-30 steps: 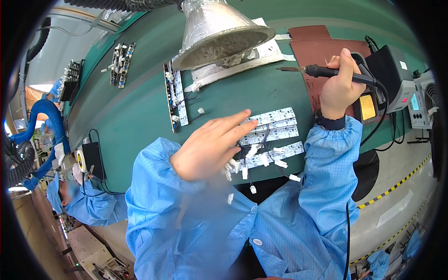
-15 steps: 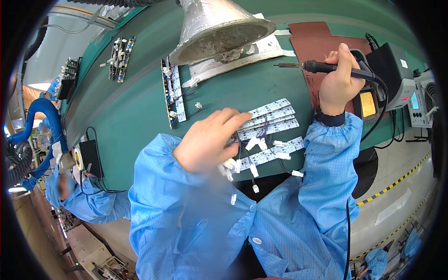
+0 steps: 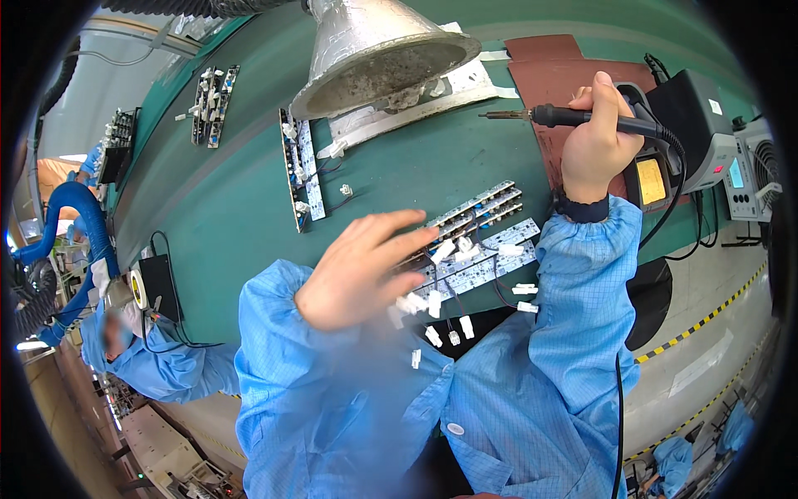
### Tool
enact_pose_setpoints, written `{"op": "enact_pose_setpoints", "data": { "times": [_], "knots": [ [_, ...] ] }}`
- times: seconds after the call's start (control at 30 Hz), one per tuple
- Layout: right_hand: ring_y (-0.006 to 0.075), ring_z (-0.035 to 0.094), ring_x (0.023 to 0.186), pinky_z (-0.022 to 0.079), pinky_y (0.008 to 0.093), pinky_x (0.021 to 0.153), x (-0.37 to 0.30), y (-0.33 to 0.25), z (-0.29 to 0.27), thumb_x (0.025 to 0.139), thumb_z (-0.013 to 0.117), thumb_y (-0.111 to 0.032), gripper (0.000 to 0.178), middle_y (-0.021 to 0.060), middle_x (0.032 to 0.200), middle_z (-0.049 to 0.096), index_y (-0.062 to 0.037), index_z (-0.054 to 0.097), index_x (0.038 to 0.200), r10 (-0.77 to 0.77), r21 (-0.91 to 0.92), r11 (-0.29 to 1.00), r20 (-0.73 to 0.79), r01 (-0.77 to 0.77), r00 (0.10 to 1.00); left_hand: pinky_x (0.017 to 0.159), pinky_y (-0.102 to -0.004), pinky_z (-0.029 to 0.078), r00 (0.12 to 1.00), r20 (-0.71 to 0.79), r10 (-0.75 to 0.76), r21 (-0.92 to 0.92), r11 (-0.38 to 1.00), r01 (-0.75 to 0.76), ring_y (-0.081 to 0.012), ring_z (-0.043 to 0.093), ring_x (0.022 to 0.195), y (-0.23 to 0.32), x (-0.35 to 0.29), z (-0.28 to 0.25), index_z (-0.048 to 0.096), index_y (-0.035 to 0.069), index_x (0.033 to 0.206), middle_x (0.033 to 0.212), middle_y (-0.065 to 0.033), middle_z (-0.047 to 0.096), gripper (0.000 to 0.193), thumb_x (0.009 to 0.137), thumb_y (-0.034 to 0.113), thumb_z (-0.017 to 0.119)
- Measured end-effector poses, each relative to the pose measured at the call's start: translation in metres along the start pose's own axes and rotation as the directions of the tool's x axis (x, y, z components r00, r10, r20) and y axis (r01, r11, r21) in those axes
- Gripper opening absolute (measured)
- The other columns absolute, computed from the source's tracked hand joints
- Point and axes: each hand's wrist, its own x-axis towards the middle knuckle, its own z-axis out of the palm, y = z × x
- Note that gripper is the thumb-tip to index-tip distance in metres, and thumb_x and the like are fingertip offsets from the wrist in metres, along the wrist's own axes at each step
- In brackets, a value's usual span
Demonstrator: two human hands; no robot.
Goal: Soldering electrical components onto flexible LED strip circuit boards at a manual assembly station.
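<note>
Just right of centre, towards three o'clock: circuit strips (image 3: pixel 519 231) with white connectors (image 3: pixel 435 304).
Left hand (image 3: pixel 362 270), fingers spread, empty, at their eight o'clock end, contact unclear; right hand (image 3: pixel 598 150), two o'clock, grips a soldering iron (image 3: pixel 559 116), tip best kept clear of wires (image 3: pixel 496 276).

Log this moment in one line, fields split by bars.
left hand: open, by left ends of circuit-board strips | right hand: holding soldering iron | iron tip: apart from strips | metal hood: beyond strips
</note>
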Motion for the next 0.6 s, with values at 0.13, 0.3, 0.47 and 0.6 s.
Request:
{"op": "enact_pose_setpoints", "data": {
  "times": [0.13,0.3,0.47,0.6],
  "knots": [
    [0.0158,0.055,0.064,0.045,0.0304,0.065,0.0,-0.002,-0.001,0.093,0.06,-0.014,0.037,0.0074,0.063,0.059,0.0029,0.056,0.061,0.019,0.01,1.0,-0.004,-0.019,1.0,0.102,-0.0451,0.043,0.991,0.077,0.112,0.029,0.993,-0.114,-0.0379,0.053,0.123,0.004,0.0,0.006,0.059,0.007,0.133,0.141,-0.0192,0.05,0.053,0.084,0.018,0.075],
    [0.0163,0.055,0.064,0.045,0.0311,0.065,0.001,0.002,-0.003,0.093,0.06,-0.013,0.036,0.0074,0.063,0.058,0.0028,0.056,0.061,0.036,0.022,0.999,0.002,-0.036,0.999,0.101,-0.0437,0.043,0.996,0.03,0.089,-0.05,0.995,-0.087,-0.0383,0.052,0.122,-0.012,-0.004,-0.003,0.061,0.006,0.129,0.14,-0.0188,0.051,0.043,0.088,0.013,0.07],
    [0.0164,0.055,0.064,0.045,0.0315,0.066,-0.001,0.001,-0.002,0.093,0.061,-0.013,0.036,0.0073,0.064,0.058,0.0029,0.056,0.061,0.041,0.04,0.998,0.005,-0.042,0.999,0.092,-0.0411,0.05,1.0,-0.008,-0.017,0.083,0.996,0.017,-0.0347,0.061,0.111,-0.015,-0.007,-0.003,0.068,0.003,0.117,0.123,-0.0167,0.062,0.031,0.086,0.003,0.068],
    [0.0138,0.052,0.061,0.042,0.0296,0.061,0.001,0.003,-0.002,0.094,0.06,-0.016,0.039,0.0042,0.061,0.056,0.0031,0.057,0.06,0.003,0.028,1.0,-0.014,-0.002,1.0,0.088,-0.0405,0.052,0.992,-0.111,-0.054,0.024,0.998,0.057,-0.034,0.063,0.106,-0.014,-0.004,-0.003,0.068,0.004,0.116,0.118,-0.0153,0.064,0.032,0.085,0.003,0.069]
  ]
}}
